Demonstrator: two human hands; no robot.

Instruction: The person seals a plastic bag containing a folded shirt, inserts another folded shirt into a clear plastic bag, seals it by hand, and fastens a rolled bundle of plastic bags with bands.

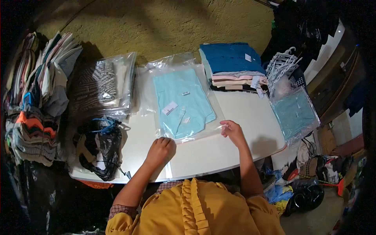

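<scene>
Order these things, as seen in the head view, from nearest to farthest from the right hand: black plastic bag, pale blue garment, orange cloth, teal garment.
From the right hand:
1. Pale blue garment, just left
2. Teal garment, to the right
3. Black plastic bag, table's left part
4. Orange cloth, far left

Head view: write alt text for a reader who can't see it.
A person's left hand and right hand rest at the near corners of a clear plastic bag holding a folded pale turquoise garment, on a white table. Beyond, to the right, sits a stack of folded clothes, dark blue on top.
</scene>
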